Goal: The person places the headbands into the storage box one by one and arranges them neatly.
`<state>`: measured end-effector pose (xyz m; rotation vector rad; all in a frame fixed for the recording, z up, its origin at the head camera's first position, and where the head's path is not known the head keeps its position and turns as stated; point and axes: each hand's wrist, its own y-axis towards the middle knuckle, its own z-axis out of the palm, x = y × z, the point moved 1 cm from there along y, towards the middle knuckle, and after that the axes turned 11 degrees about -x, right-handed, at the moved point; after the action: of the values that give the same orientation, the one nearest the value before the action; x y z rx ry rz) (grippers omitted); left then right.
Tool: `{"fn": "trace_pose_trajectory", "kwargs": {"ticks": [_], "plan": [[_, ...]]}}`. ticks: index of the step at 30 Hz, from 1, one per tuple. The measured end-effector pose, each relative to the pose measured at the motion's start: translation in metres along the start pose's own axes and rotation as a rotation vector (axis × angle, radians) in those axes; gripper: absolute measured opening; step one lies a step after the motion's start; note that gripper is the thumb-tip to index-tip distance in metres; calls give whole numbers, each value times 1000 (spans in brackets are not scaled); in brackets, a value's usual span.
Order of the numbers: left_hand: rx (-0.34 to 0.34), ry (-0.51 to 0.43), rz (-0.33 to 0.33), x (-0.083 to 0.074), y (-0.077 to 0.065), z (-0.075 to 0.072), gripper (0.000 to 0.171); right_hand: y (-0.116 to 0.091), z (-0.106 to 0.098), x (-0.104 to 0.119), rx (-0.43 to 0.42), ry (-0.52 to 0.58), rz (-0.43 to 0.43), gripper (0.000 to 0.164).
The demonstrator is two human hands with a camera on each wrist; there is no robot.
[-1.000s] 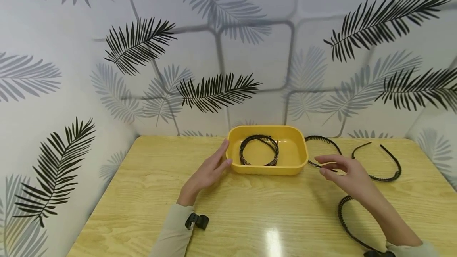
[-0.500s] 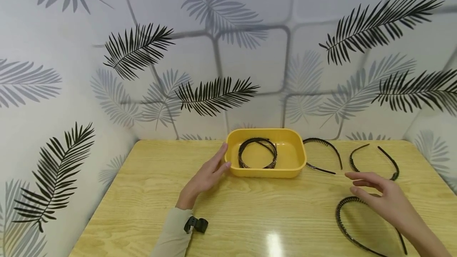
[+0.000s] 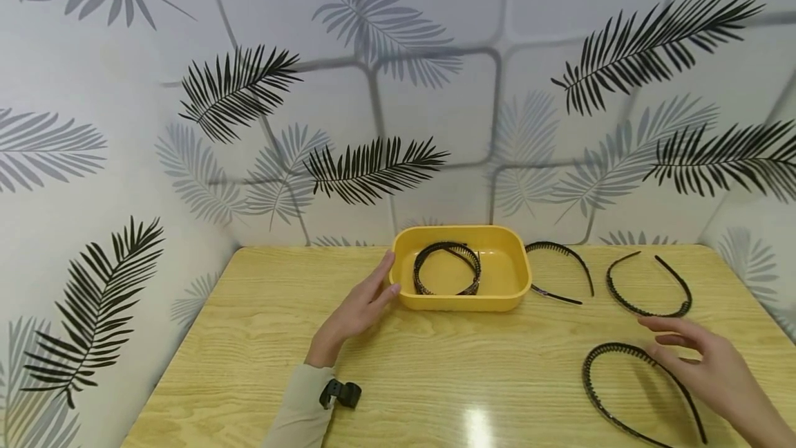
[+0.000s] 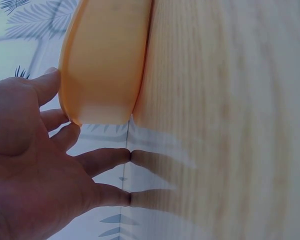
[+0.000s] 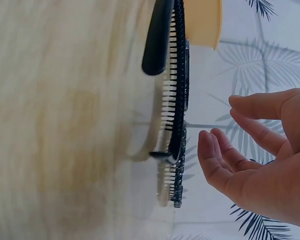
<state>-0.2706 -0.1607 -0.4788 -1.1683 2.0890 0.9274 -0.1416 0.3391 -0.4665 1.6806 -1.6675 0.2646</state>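
1. Three bands [image 3: 686, 306] lie on the table [image 3: 466, 365] right of the bin [image 3: 460, 303]; the nearest [image 3: 586, 377] sits under the right hand [image 3: 707, 364].
2. Right fingers: loosely curved, parted, empty.
3. Left hand [image 3: 357, 306]: fingers spread, touching the bin's left end.
4. Nearest band: probably light, springy, inclined to snag; pinch mid-arch, outer edge.

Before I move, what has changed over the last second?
The right hand moved rightward and nearer the person, from beside the headband next to the yellow tray to over the nearest headband, holding nothing. The left hand stays at the tray's left end; the headbands stayed put.
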Motion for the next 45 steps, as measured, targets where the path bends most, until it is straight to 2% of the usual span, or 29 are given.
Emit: {"fn": "trace_pose_trajectory", "kwargs": {"ticks": [6, 13, 23, 29, 32, 37, 45], "plan": [[-9, 11, 1, 1, -1, 1, 65, -3, -1, -13, 93, -11, 43, 40], [-20, 19, 0, 2, -1, -1, 65, -5, 4, -22, 112, -4, 21, 35], [-20, 25, -5, 3, 0, -2, 65, -6, 6, -22, 170, -41, -43, 18], [-22, 29, -9, 2, 0, -2, 65, -8, 8, -25, 124, 18, -76, 23], [-17, 25, -9, 1, 0, -2, 65, -9, 9, -26, 131, 43, -57, 28], [-15, 16, -4, 0, 0, -1, 65, -9, 9, -27, 179, 9, -3, 27], [-13, -1, 1, -2, 0, 1, 65, -11, 5, -22, 126, 4, 27, 30]]}}
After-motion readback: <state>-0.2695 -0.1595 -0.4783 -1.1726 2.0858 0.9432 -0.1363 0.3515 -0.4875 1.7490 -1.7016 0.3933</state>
